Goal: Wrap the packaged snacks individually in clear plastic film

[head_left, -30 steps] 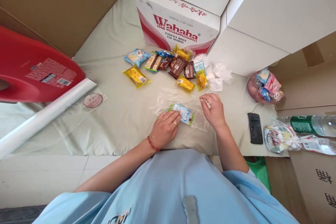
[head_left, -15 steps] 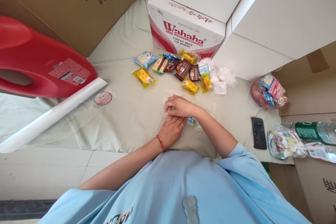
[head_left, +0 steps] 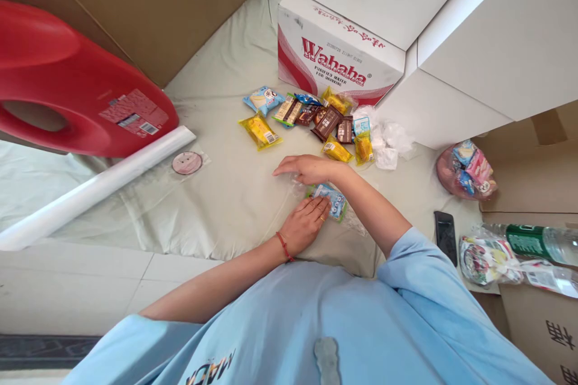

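A blue and white snack packet lies inside a clear plastic bag on the pale cloth. My left hand lies flat with its fingers stretched out, pressing the near side of the packet. My right hand reaches across to the left just beyond it, fingers closed on the bag's left edge. Beyond both hands lies a scatter of small snack packets, yellow, brown and blue.
A Wahaha water carton and white boxes stand at the back. A red plastic stool, a white roll and a round sticker lie left. Right: a phone, a pink bag of sweets, a bottle.
My right hand crossed from the right of the packet to its left, pulling the clear bag over it. My left hand stayed on the packet. The view shifted leftward.
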### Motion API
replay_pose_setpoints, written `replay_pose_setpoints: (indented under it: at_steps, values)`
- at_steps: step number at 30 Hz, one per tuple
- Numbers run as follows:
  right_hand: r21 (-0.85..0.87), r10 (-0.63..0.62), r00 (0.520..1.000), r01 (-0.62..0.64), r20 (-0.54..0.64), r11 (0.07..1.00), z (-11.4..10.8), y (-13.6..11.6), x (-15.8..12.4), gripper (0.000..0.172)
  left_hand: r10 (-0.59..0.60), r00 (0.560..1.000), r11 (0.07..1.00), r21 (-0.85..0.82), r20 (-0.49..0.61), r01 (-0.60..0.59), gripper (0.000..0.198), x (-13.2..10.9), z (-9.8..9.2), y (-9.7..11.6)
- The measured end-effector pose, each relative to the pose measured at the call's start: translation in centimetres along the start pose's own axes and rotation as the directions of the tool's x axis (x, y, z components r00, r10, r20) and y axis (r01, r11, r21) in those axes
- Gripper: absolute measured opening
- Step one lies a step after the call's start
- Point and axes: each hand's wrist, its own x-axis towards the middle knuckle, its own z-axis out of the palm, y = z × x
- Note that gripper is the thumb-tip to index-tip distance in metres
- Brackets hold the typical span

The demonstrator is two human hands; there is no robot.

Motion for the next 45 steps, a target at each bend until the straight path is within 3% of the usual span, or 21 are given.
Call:
replay_pose_setpoints:
  at_steps: [1,3,5,9,12,14,16,18,20,22,25,35,41,45]
  values:
    - [-0.048,0.006,0.996,-0.002,0.084,0.999,-0.1,-0.1,0.4,0.056,-0.002,1.0,1.0,-0.004,0.01,0.002,0.044,0.0,0.0,0.0]
    - [-0.121,0.043,0.981,-0.02,0.19,0.992,-0.4,-0.6,1.1,0.042,-0.002,1.0,1.0,-0.001,0.028,0.002,0.045,-0.1,0.0,0.1]
    - [-0.155,0.052,0.982,-0.024,0.18,0.988,-0.8,-0.9,1.9,0.023,-0.001,0.999,1.0,0.01,0.039,0.0,0.045,-0.2,-0.1,0.1]
    - [-0.165,-0.01,0.997,-0.003,-0.074,0.986,-1.8,-1.4,3.3,0.016,-0.004,0.997,1.0,-0.008,0.074,0.004,0.048,-0.4,0.0,0.1]
    - [-0.154,0.009,0.959,-0.055,-0.285,0.987,-2.1,-1.8,3.3,0.017,0.0,0.998,1.0,-0.004,0.064,0.001,0.047,-0.4,0.0,0.1]
    - [-0.072,0.023,0.939,-0.05,-0.343,0.996,-2.2,-2.1,2.4,0.021,0.004,0.999,1.0,0.026,0.039,-0.005,0.045,-0.3,-0.1,0.1]
    - [0.079,0.024,0.957,-0.001,-0.289,0.997,-2.3,-2.4,1.0,0.028,0.009,1.0,0.999,0.052,0.023,-0.011,0.042,-0.1,-0.3,0.2]
    - [0.228,0.001,0.992,0.028,-0.127,0.973,-2.4,-2.6,-0.5,0.03,0.011,1.0,0.998,0.063,0.015,-0.012,0.042,0.0,-0.4,0.2]
    - [0.293,-0.004,0.998,-0.013,0.059,0.956,-2.3,-2.6,-1.5,0.032,0.006,1.0,0.998,0.056,0.015,-0.007,0.042,0.0,-0.4,0.2]
    - [0.27,0.056,0.988,-0.093,0.144,0.958,-2.1,-2.7,-1.9,0.021,0.0,1.0,0.999,0.039,0.019,0.0,0.043,0.0,-0.3,0.2]
    - [0.218,0.136,0.985,-0.156,0.103,0.963,-1.8,-2.8,-1.6,0.005,0.006,1.0,0.999,0.031,0.021,-0.006,0.043,-0.1,-0.3,0.2]
    - [0.076,0.217,0.976,-0.216,-0.003,0.973,0.5,-1.2,0.2,0.003,0.009,1.0,0.999,0.049,-0.021,-0.008,0.04,0.2,-0.4,0.2]
    - [0.319,0.076,0.996,-0.086,0.044,0.944,-0.4,-2.1,-1.2,0.008,0.013,1.0,0.997,0.073,-0.029,-0.011,0.038,0.3,-0.7,0.2]
    - [0.605,0.025,0.983,-0.132,0.183,0.785,-1.4,-2.9,-2.2,0.027,-0.002,1.0,1.0,0.018,0.006,0.001,0.042,0.2,-0.7,0.2]
